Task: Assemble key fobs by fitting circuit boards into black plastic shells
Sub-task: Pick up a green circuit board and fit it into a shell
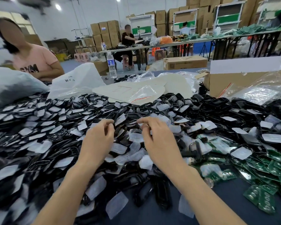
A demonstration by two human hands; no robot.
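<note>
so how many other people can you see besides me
3: a person in pink near left, a person in black seated at the far table, and a person in blue by the back shelves. Boxes may hide more.

Upper left of the frame: white wall (55, 25), one bright, blurred window (13, 17), round ceiling lights (58, 7). Upper centre to upper right: brown cardboard boxes (104, 33) stacked high along the back wall, white-framed workbenches (185, 21) with green panels, and a long folding table (161, 45) on black legs, its top covered with goods. Centre: blue-grey floor (68, 63), pink plastic stools (81, 56), and one long cardboard carton (185, 62) just below the table.
</note>
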